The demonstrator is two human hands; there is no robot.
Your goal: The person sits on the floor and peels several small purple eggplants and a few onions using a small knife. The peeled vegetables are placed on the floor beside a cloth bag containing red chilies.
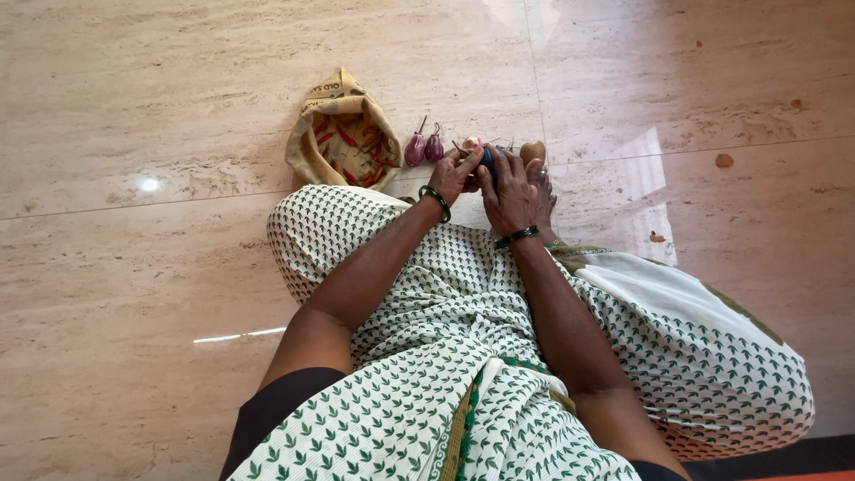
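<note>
Both arms outstretched, left hand (454,174) and right hand (508,191) fingers curled around a dark object (487,160).

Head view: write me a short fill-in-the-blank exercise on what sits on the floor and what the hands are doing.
1. The open cloth bag lies on the ____ floor.
2. Right of the bag lie ____ small purple eggplants.
3. The left hand and the right hand meet around a small ____ object.
4. Each wrist wears a dark ____.

Missing words: marble; two; dark; bangle
</note>
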